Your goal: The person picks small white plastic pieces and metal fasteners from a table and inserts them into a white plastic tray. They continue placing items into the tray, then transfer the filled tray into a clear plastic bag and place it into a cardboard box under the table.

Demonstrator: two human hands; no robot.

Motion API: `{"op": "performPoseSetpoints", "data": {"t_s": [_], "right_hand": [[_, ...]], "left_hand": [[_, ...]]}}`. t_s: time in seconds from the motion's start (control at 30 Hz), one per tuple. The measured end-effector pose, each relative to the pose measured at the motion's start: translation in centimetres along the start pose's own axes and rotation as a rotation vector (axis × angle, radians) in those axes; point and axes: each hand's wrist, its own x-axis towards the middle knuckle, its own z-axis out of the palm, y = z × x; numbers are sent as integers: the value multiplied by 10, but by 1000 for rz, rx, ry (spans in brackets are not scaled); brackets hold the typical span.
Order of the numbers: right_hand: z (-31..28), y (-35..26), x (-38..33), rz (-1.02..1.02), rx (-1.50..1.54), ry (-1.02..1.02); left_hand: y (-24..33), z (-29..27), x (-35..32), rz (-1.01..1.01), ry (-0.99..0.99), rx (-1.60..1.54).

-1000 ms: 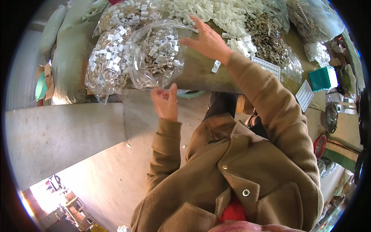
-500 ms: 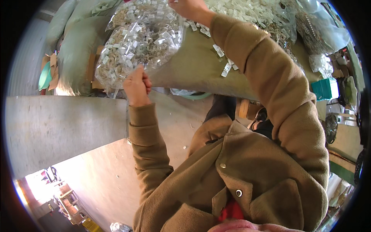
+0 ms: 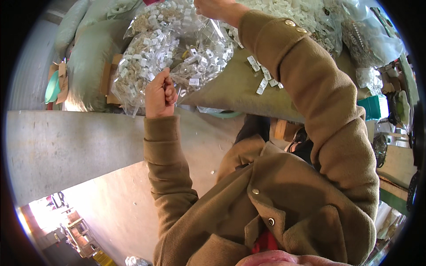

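Observation:
A large clear plastic bag (image 3: 151,57) lies at the far left of the work surface, filled with small white pieces and tangled brownish strands. My left hand (image 3: 160,94) is closed on the bag's near edge, thumb on top. At the top of the view, my right hand (image 3: 217,8) is closed at the bag's far right edge and seems to pinch the film; its fingers are partly cut off by the frame. Between my hands the film bulges to the right. Several loose white pieces (image 3: 262,82) lie near my right sleeve.
A heap of white pieces (image 3: 284,11) spreads over the far side of the olive work surface (image 3: 239,88). Stuffed sacks (image 3: 91,62) stand at the left, above a grey board (image 3: 75,150). At the right are another filled clear bag (image 3: 368,35) and a teal box (image 3: 375,107).
The right part of the bag has swung out and swelled to the right. My left hand has turned slightly and stays on the near edge; my right hand has barely moved.

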Motion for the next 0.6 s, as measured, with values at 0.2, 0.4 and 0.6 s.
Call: {"op": "performPoseSetpoints", "data": {"t_s": [0.2,0.4,0.6], "right_hand": [[-58,-10,23,287,38,-134],[-69,-25,-19,320,127,-367],[-92,-68,-65,113,249,272]], "left_hand": [[5,18,-14,302,81,210],[-52,28,-12,118,71,301],[-71,28,-16,141,69,353]]}}
